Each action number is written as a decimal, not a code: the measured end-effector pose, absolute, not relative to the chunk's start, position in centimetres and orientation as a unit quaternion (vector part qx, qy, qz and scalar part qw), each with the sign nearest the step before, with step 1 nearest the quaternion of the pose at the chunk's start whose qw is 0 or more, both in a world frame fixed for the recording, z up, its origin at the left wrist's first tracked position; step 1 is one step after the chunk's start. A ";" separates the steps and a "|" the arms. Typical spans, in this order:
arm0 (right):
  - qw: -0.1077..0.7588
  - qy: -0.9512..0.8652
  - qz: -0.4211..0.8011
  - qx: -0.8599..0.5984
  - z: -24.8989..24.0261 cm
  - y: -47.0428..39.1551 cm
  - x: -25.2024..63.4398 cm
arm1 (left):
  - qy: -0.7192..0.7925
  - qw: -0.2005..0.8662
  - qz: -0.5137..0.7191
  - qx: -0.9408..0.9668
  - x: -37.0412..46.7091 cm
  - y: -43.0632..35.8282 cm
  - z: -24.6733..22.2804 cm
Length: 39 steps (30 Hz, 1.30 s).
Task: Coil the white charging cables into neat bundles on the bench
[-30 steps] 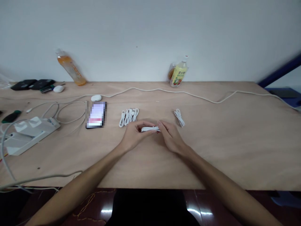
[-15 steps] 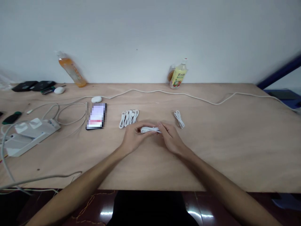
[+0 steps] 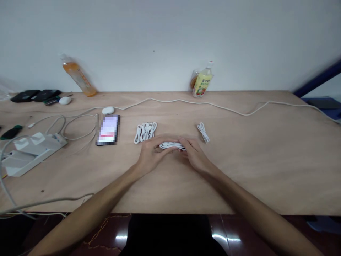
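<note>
Between my two hands is a white cable [image 3: 170, 145], folded into a long flat bundle. My left hand [image 3: 149, 153] curls round its left end, thumb below and fingers above. The right end is pinched in my right hand [image 3: 194, 151], whose thumb and fingertips cover part of the bundle. Just beyond my left hand lie several white cable bundles [image 3: 145, 132] side by side on the table. One more tied white cable bundle [image 3: 203, 133] rests by itself beyond my right hand.
A phone [image 3: 108, 130] and a white earbud case [image 3: 108, 110] lie left of the bundles. Farther left is a power strip [image 3: 34, 153] with plugs and loose cords. An orange bottle [image 3: 80, 78] and a yellow-labelled bottle [image 3: 203, 82] lean against the wall. A long white cord [image 3: 178, 100] crosses the back.
My right hand has shifted slightly right along the held cable, so more of the bundle shows between my hands. The whole view has tilted a little.
</note>
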State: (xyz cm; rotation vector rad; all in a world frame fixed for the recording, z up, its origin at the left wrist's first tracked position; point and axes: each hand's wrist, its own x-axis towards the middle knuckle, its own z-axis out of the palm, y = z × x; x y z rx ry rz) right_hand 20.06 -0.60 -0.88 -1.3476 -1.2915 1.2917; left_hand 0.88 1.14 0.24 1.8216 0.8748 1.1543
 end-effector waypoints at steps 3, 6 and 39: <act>0.416 -0.525 0.517 -0.533 -0.8 -0.7 20.1 | 0.359 0.407 0.448 0.710 0.8 1.2 0.1; 0.413 -0.531 0.517 -0.529 -0.6 -0.7 20.0 | 0.365 0.412 0.445 0.706 0.8 1.2 0.0; 0.413 -0.566 0.499 -0.510 -0.1 -0.4 19.9 | 0.353 0.499 0.440 0.658 1.0 1.3 -0.3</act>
